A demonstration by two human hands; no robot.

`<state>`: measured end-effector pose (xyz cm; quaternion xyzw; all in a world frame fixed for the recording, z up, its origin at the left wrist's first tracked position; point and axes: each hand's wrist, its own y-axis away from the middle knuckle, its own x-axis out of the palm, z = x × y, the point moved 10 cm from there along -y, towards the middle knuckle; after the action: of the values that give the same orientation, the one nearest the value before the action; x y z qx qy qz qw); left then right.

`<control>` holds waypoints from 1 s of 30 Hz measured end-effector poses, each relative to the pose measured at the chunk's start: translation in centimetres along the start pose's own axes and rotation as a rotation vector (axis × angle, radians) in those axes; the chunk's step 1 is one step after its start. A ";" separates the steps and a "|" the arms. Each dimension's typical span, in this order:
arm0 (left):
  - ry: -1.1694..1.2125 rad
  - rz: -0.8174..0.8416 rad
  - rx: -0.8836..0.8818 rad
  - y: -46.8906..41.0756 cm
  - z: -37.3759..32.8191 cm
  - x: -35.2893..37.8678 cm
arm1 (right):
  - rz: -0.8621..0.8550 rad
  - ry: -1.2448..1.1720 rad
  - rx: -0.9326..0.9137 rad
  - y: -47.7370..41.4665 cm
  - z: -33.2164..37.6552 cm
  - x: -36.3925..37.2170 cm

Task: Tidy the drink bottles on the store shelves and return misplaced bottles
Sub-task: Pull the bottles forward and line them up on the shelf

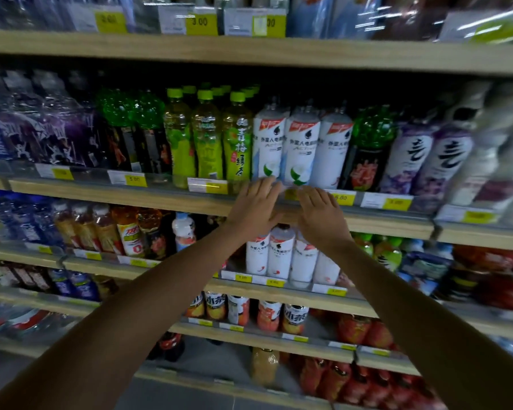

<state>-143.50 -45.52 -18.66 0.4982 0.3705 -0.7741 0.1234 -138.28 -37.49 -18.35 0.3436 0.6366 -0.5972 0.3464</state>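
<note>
Three tall white drink bottles (301,146) stand side by side on the second shelf (101,192), between yellow-green tea bottles (208,143) on their left and a green-topped dark bottle (367,149) on their right. My left hand (256,207) reaches up with straight fingers, its fingertips at the foot of the leftmost white bottle. My right hand (320,216) is beside it, fingers straight, fingertips at the shelf's front rail below the middle white bottle. Neither hand holds anything.
The shelf below carries more white bottles (280,253), orange and blue ones (125,232) to the left. Purple-labelled bottles (439,158) stand right of the white row. Yellow price tags (396,202) line each shelf edge. Lower shelves hold red and orange bottles (353,329).
</note>
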 end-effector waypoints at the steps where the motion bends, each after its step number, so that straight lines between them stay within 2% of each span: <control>1: 0.004 0.006 0.016 -0.7 -1.2 -0.1 | 0.009 -0.005 0.028 0.6 -1.1 -0.3; 8: -0.041 0.054 0.047 -4.0 -6.2 0.2 | 0.018 0.030 0.191 2.7 -7.6 -2.5; 15: -0.046 0.013 0.029 -4.3 -6.6 0.4 | -0.157 -0.090 0.375 3.0 -12.5 -6.7; 23: -0.046 0.089 0.049 -4.7 -6.8 0.8 | -0.378 -0.211 0.289 -1.0 -13.6 -12.3; 30: -0.066 0.097 0.024 -4.8 -6.7 0.8 | -0.322 -0.257 0.322 -5.4 -14.1 -13.0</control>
<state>-142.00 -37.34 -18.72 0.4913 0.3323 -0.7877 0.1667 -136.51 -23.94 -3.85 0.2100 0.5304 -0.7772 0.2658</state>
